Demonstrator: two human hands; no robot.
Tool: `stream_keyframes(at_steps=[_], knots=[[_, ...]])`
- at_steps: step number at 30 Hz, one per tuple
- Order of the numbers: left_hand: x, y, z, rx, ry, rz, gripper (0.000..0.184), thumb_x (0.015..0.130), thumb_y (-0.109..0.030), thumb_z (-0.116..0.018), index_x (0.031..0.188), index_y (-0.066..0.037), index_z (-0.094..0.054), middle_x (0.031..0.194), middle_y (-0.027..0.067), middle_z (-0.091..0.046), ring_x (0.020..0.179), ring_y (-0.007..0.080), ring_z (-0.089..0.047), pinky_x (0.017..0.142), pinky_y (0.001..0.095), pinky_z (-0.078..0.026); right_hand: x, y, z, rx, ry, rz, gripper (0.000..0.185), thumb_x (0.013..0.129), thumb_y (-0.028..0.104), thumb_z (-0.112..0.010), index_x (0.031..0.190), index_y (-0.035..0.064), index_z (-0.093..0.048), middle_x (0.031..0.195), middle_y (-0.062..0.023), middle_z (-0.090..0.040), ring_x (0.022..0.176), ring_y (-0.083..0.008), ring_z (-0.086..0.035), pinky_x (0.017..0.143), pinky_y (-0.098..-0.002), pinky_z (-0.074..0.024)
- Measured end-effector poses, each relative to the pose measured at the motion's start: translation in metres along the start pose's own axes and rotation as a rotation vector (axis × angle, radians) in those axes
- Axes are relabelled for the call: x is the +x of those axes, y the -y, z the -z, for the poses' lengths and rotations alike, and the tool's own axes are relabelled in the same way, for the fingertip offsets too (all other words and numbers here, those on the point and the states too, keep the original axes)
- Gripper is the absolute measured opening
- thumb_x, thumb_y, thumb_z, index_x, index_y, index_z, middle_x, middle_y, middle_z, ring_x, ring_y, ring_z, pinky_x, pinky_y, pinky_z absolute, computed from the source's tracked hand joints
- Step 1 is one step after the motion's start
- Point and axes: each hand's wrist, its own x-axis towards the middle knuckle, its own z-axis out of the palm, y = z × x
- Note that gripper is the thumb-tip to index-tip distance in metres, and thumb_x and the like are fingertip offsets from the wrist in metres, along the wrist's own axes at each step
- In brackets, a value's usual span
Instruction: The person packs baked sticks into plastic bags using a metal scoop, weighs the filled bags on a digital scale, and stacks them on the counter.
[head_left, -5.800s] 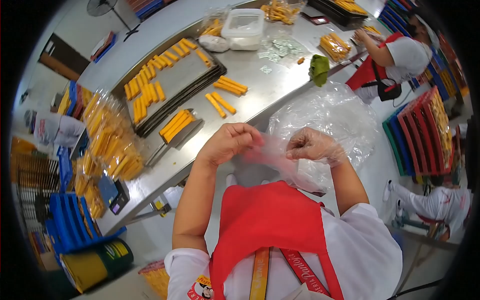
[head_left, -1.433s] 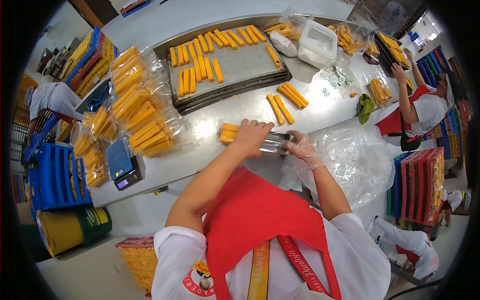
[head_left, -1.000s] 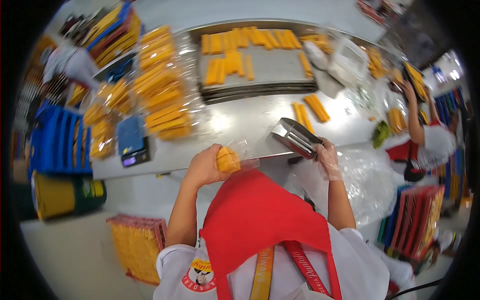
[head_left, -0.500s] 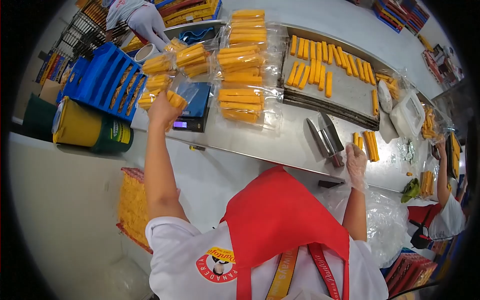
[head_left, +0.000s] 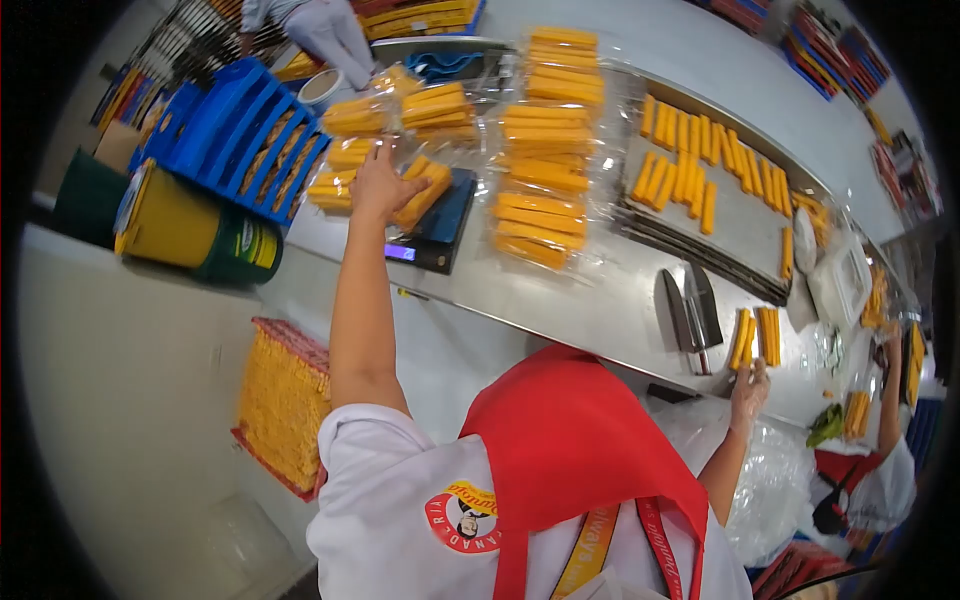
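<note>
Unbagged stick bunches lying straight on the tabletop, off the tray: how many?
2, side by side just beyond the right hand: a left bunch, nearer the scoop, and a right bunch, farther from it. Others may be hidden behind the bags or containers.

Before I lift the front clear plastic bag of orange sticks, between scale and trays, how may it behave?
The bag is probably floppy at its edges, where thin plastic wrinkles beyond the sticks. Its middle looks stiffer, packed with straight sticks side by side. Lying flat and wide, it should slide rather than roll.
</note>
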Motion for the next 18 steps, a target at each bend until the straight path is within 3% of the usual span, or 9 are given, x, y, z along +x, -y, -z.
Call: stream_keyframes(at_steps=[3, 5, 9, 11, 12, 13, 15, 17, 18], knots=[[-0.038, 0.054, -0.009, -0.12, -0.258, 0.023, 0.085, 0.075, -0.032, -0.082, 0.145, -0.003, -0.044, 0.144, 0.023, -0.05, 0.133, 0.039, -0.048, 0.108, 0.0456, -0.043, 0.016, -0.033, -0.018, 0.036, 0.134, -0.03, 0.048, 0.095, 0.032, -0.063, 0.129, -0.0015, -0.063, 0.127, -0.0305, -0.057, 0.116, -0.0424, -0.057, 0.101, -0.0445, -0.0451], [-0.076, 0.095, -0.027, -0.206, -0.579, 0.002, 0.078, 0.078, -0.023, -0.078, 0.144, -0.002, -0.043, 0.144, 0.0229, -0.047, 0.132, 0.0404, -0.047, 0.109, 0.0462, -0.042, 0.026, -0.043, -0.031, 0.295, 0.122, -0.049, 0.047, 0.096, 0.03, -0.062, 0.129, -0.0034, -0.062, 0.127, -0.0309, -0.057, 0.114, -0.0418, -0.059, 0.098, -0.0442, -0.0463], [-0.197, 0.15, -0.103, -0.24, -0.465, 0.391, 0.08, 0.08, -0.014, -0.072, 0.149, -0.002, -0.033, 0.15, 0.0281, -0.035, 0.139, 0.0449, -0.037, 0.113, 0.0474, -0.037, 0.015, 0.007, -0.018, 0.185, 0.05, 0.058, 0.044, 0.093, 0.026, -0.065, 0.122, -0.007, -0.064, 0.12, -0.0288, -0.062, 0.111, -0.0385, -0.06, 0.097, -0.0437, -0.0464], [-0.274, 0.173, -0.16, -0.273, -0.135, 0.608, 0.09, 0.079, -0.014, -0.074, 0.153, -0.004, -0.024, 0.154, 0.0281, -0.029, 0.142, 0.0451, -0.033, 0.115, 0.047, -0.035, 0.015, 0.018, -0.017, -0.09, 0.046, 0.175, 0.039, 0.09, 0.023, -0.069, 0.112, -0.009, -0.065, 0.106, -0.0255, -0.068, 0.1, -0.0352, -0.065, 0.089, -0.0421, -0.0501], [-0.321, 0.189, -0.2, -0.255, 0.101, 0.7, 0.097, 0.077, -0.017, -0.076, 0.155, -0.003, -0.02, 0.156, 0.0281, -0.027, 0.144, 0.0441, -0.03, 0.116, 0.0473, -0.035, 0.019, 0.025, -0.014, 0.005, 0.118, 0.107, 0.035, 0.087, 0.023, -0.072, 0.103, -0.008, -0.066, 0.091, -0.0229, -0.07, 0.084, -0.0338, -0.068, 0.078, -0.0411, -0.0523], [-0.373, 0.222, -0.263, -0.205, 0.374, 0.686, 0.103, 0.074, -0.025, -0.081, 0.155, -0.003, -0.022, 0.155, 0.0265, -0.035, 0.142, 0.041, -0.037, 0.115, 0.0477, -0.037, 0.025, 0.023, -0.017, 0.014, 0.117, 0.123, 0.035, 0.087, 0.023, -0.072, 0.103, -0.008, -0.066, 0.091, -0.0229, -0.07, 0.084, -0.0338, -0.068, 0.078, -0.0411, -0.0523], [-0.437, 0.214, -0.284, -0.235, 1.292, 0.744, 0.079, 0.07, -0.043, -0.086, 0.132, 0.0, -0.062, 0.131, 0.0178, -0.065, 0.119, 0.0331, -0.062, 0.104, 0.0463, -0.047, 0.034, 0.016, -0.017, 0.062, 0.177, 0.125, 0.031, 0.087, 0.021, -0.072, 0.097, -0.0074, -0.066, 0.08, -0.0207, -0.069, 0.071, -0.033, -0.066, 0.068, -0.0407, -0.0514], [-0.503, 0.207, -0.318, -0.543, 1.519, 0.894, 0.072, 0.073, -0.046, -0.084, 0.126, -0.001, -0.066, 0.13, 0.0152, -0.066, 0.111, 0.0293, -0.066, 0.098, 0.0437, -0.051, 0.035, 0.016, -0.017, 0.117, 0.177, 0.133, 0.03, 0.086, 0.021, -0.072, 0.094, -0.0072, -0.066, 0.078, -0.0207, -0.068, 0.071, -0.0326, -0.065, 0.068, -0.0419, -0.0497], [-0.516, 0.192, -0.317, -0.517, 1.423, 1.007, 0.073, 0.076, -0.047, -0.081, 0.129, 0.0, -0.064, 0.129, 0.0166, -0.066, 0.111, 0.0294, -0.066, 0.1, 0.0438, -0.051, 0.036, 0.013, -0.02, 0.129, 0.178, 0.121, 0.031, 0.086, 0.022, -0.072, 0.094, -0.0071, -0.066, 0.078, -0.0204, -0.068, 0.071, -0.0327, -0.065, 0.068, -0.0421, -0.0496]])
